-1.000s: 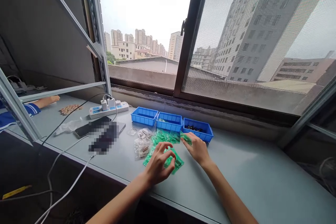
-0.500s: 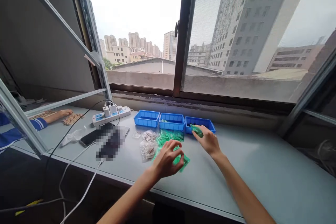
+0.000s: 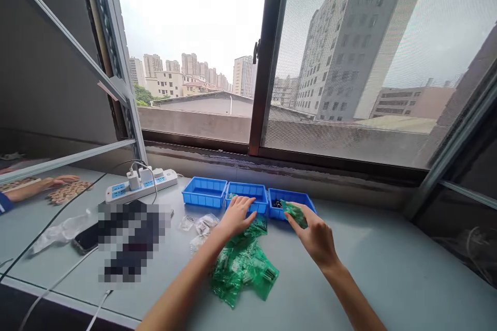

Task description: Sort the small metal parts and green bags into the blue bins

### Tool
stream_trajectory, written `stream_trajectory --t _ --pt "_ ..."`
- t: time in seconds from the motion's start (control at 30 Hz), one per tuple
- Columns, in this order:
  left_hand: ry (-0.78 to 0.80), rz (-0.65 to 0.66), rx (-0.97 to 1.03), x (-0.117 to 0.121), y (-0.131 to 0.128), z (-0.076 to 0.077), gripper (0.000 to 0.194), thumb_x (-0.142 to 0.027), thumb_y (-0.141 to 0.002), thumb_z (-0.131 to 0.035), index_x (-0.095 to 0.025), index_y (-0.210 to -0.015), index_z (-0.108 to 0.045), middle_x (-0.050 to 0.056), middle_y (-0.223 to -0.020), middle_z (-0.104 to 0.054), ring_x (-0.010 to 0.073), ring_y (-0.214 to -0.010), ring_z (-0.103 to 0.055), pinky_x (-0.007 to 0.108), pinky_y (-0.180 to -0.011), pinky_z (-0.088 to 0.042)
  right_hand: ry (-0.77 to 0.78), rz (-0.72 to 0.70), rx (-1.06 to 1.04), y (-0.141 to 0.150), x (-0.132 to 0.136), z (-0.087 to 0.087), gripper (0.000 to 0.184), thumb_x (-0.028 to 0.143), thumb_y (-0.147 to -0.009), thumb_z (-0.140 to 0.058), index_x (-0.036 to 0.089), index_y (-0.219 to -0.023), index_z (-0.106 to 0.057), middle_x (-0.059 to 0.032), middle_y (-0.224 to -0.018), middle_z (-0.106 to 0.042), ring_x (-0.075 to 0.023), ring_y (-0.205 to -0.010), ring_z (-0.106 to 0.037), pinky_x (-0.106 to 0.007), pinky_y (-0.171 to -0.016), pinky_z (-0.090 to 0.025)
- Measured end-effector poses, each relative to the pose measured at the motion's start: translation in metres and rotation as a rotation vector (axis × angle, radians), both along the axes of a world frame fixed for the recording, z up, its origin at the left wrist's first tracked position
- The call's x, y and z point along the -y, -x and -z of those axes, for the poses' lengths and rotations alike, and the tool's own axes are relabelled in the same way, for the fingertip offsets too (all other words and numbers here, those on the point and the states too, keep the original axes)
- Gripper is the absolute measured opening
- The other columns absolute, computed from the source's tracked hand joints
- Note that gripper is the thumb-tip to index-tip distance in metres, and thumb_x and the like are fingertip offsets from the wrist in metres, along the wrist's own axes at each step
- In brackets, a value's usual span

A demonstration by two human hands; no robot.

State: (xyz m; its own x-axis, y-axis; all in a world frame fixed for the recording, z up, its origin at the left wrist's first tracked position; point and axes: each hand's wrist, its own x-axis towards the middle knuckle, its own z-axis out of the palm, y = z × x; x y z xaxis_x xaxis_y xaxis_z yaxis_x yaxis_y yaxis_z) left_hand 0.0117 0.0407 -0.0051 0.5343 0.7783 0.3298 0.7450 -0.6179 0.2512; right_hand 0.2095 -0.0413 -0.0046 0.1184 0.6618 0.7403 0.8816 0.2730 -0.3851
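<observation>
My right hand (image 3: pixel 316 232) pinches a small green plastic bag (image 3: pixel 295 214) in front of the right blue bin (image 3: pixel 306 198), which has small black parts in it. Fingers apart, my left hand (image 3: pixel 237 215) reaches to the front edge of the middle blue bin (image 3: pixel 248 190); I see nothing held in it. A few small green pieces show inside that bin. Below my hands lies a pile of green plastic bags (image 3: pixel 236 269) with small parts inside. Clear bags (image 3: pixel 205 223) of small pieces sit left of the pile, partly hidden by my left forearm.
A left blue bin (image 3: pixel 204 192) stands beside the other two. Further left are a power strip (image 3: pixel 142 186) with chargers, a dark phone (image 3: pixel 87 237), cables and crumpled clear plastic (image 3: pixel 60 232). Another person's hand (image 3: pixel 58 182) rests by small tan pieces (image 3: pixel 69 192). A metal frame rises at left.
My left hand has moved from above the green pile forward to the middle bin, its fingers straightening. My right hand still holds the green bag by the right bin. The view has shifted.
</observation>
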Motion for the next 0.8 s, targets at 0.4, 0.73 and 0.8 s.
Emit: stream_trajectory --t 0.4,0.73,0.8 --pt "-0.066 -0.349 0.237 -0.011 0.018 0.003 0.053 -0.043 -0.090 -0.038 -0.012 -0.132 -0.044 0.016 -0.137 -0.047 0.0309 -0.133 -0.033 0.053 -0.112 -0.017 0.094 -0.021 0.091 -0.001 0.002 0.009 0.055 0.066 -0.085 -0.032 0.026 -0.106 -0.064 -0.0025 -0.070 -0.071 -0.0194 -0.056 -0.065 -0.027 -0.050 -0.048" --pt "0.050 -0.372 0.289 -0.015 0.032 -0.002 0.044 -0.037 -0.091 -0.037 -0.012 -0.126 -0.048 0.014 -0.124 -0.058 0.0238 -0.121 -0.049 0.049 -0.113 -0.017 0.196 -0.144 -0.230 0.005 0.002 0.007 0.047 0.064 -0.078 -0.048 0.022 -0.089 -0.065 -0.0061 -0.080 -0.071 -0.0194 -0.060 -0.064 -0.031 -0.054 -0.053" --pt "-0.009 -0.377 0.295 -0.010 0.030 -0.007 0.040 -0.036 -0.091 -0.040 -0.015 -0.123 -0.050 0.013 -0.123 -0.058 0.0252 -0.121 -0.048 0.052 -0.112 -0.018 0.252 -0.193 -0.413 0.008 0.001 0.004 0.047 0.064 -0.073 -0.056 0.020 -0.087 -0.064 -0.0053 -0.075 -0.069 -0.0159 -0.048 -0.059 -0.030 -0.046 -0.051"
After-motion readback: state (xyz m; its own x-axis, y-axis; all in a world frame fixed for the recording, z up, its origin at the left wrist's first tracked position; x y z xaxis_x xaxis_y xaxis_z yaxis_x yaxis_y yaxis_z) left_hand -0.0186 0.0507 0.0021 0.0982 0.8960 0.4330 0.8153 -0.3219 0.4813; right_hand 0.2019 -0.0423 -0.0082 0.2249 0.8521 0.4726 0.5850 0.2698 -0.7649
